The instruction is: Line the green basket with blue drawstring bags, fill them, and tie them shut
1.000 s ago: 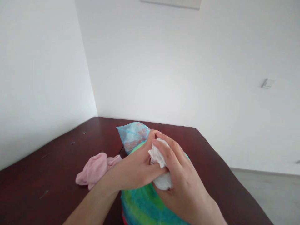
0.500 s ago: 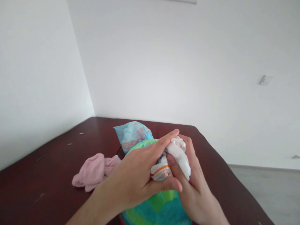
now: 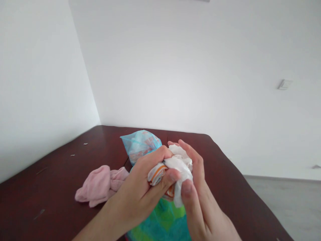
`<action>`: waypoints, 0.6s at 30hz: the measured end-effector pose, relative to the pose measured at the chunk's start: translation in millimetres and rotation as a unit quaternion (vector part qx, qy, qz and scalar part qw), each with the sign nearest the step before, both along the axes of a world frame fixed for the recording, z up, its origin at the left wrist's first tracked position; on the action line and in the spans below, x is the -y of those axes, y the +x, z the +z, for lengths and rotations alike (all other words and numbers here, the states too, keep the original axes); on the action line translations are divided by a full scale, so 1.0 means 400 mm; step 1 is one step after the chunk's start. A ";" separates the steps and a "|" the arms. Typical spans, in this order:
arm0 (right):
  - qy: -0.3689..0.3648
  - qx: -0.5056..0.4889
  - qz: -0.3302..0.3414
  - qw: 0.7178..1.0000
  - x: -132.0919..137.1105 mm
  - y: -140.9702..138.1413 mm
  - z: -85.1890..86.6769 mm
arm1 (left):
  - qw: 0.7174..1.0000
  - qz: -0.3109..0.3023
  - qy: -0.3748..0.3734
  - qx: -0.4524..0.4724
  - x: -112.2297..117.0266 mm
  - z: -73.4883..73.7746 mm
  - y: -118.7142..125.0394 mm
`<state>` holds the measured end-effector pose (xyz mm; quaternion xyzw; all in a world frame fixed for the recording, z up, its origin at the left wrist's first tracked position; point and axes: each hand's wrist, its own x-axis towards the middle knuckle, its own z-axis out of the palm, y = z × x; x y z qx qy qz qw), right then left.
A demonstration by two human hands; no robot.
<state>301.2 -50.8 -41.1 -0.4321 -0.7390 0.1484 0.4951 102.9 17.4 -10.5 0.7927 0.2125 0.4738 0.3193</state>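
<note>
Crumpled white cloth with orange stripe: both grips closed on it, held between left hand and right hand, above green-and-blue patterned bundle. Also on dark red counter: pale pink cloth; translucent blue plastic bag.

Bright, diffuse light fills the scene, its source impossible to tell, and the white wall looks pale and almost shadowless. Soft shadows gather only around the left hand and right hand — the crumpled white cloth looks slightly washed out. The wide lens skews the dark red table toward the edges — overall detail is a little soft.
</note>
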 end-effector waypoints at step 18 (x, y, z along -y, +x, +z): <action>0.006 -0.004 0.000 1.000 -0.028 0.021 0.048 | 0.982 0.118 -0.015 -0.148 0.014 -0.003 -0.011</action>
